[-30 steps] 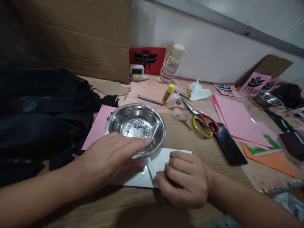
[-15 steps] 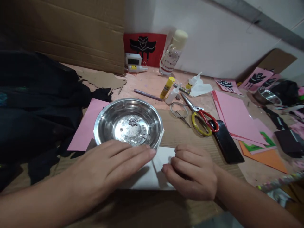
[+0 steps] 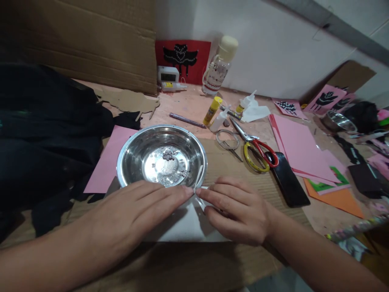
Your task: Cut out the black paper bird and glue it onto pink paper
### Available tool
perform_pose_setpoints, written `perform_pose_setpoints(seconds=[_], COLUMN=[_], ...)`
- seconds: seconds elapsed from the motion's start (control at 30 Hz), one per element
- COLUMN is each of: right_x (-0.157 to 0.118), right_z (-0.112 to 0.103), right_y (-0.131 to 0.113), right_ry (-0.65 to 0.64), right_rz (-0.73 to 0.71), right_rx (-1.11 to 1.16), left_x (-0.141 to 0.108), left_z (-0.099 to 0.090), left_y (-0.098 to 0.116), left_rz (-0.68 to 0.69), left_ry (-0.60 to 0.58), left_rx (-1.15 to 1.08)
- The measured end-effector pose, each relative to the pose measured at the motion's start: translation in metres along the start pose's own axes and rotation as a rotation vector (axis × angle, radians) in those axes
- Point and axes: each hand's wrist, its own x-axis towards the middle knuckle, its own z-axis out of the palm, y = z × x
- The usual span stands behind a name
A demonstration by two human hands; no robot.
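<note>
Just in front of a shiny metal bowl (image 3: 121,170), my two hands meet at the fingertips. My left hand (image 3: 142,209) is closed, fingers together, pinching a thin white strip (image 3: 199,173) that sticks up past the bowl's near right rim. My right hand (image 3: 238,209) is closed too, its index fingertip and thumb at the same strip; its exact grip is partly hidden. Under both hands lies a white sheet (image 3: 179,227). Small greyish bits (image 3: 168,154) and a wet-looking residue lie at the bottom of the bowl.
Right of the bowl are scissors (image 3: 257,152), a black phone (image 3: 288,180) and pink paper sheets (image 3: 306,148). Behind stand a glue stick (image 3: 212,110), a small white bottle (image 3: 219,121) and a drinking bottle (image 3: 219,69). Dark cloth (image 3: 45,146) is heaped at left.
My right hand has moved left and up, its curled fingers reaching out to the white strip at my left fingertips. The left hand stays nearly in place. The view has shifted slightly.
</note>
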Motion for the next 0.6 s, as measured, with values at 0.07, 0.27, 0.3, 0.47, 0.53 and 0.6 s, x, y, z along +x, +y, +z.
perform_pose_setpoints(seconds=[0.07,0.27,0.3,0.47,0.53,0.6], right_x=[0.000,-0.003,-0.004,-0.004,-0.002,-0.001], right_z=[0.001,0.002,0.002,0.001,-0.002,-0.004], right_y=[0.000,0.001,0.001,0.002,0.002,0.001], right_ry=[-0.013,-0.036,-0.037,-0.092,-0.124,-0.124], right_rz=[0.001,0.026,0.035,0.045,0.037,0.037], right_rx=[-0.001,0.006,0.014,0.056,0.079,0.101], left_x=[0.001,-0.004,-0.007,-0.017,-0.016,-0.013], left_z=[-0.001,0.005,0.008,0.016,0.016,0.015], left_y=[0.001,-0.005,-0.007,-0.009,-0.008,-0.007], left_rz=[-0.011,-0.026,-0.036,-0.070,-0.116,-0.136], left_ry=[-0.006,-0.022,-0.037,-0.046,-0.040,-0.012], left_rx=[-0.009,-0.055,-0.067,-0.054,-0.014,0.007])
